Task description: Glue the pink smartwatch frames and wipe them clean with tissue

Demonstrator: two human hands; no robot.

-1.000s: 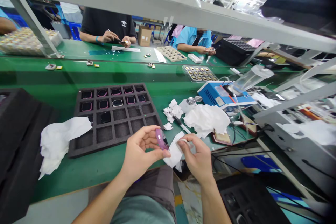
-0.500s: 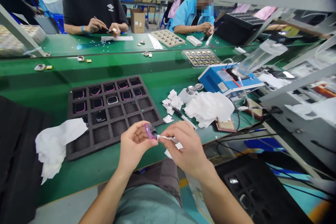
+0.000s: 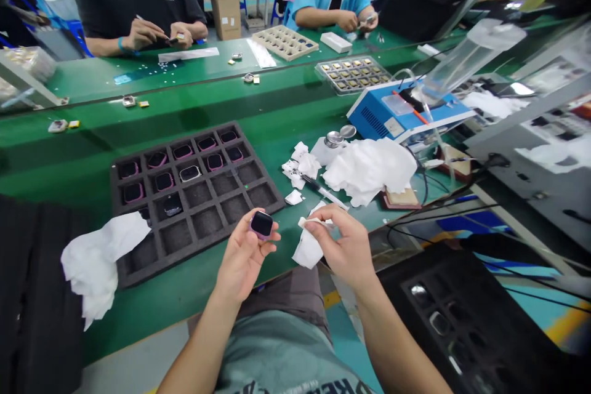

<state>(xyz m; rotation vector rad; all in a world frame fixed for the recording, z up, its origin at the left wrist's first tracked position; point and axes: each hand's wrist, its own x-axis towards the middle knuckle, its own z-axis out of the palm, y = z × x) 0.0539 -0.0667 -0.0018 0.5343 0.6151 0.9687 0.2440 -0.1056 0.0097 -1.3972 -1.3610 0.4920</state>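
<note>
A small smartwatch body (image 3: 261, 225) with a purple case and dark screen is gripped in my left hand (image 3: 242, 258), its screen turned up. Apart from it, my right hand (image 3: 344, 246) pinches a piece of white wipe (image 3: 302, 221) between thumb and fingers. Below those fingers lies another white wipe (image 3: 308, 250) at the table's edge. To the left of my left hand is the black foam tray (image 3: 198, 221), with several watch bodies (image 3: 164, 181) seated in its pockets, mostly purple.
Crumpled white wipes (image 3: 369, 169), a black pen (image 3: 325, 192) and a round metal container (image 3: 333, 139) lie at the right. Behind them stands a blue machine (image 3: 376, 114). Another wipe (image 3: 99, 258) overlaps the tray's left corner. Two people work across the bench.
My hands have drawn apart. The left one has turned the watch body screen-up, and the right one has moved the wipe away from it. The camera view has shifted slightly.
</note>
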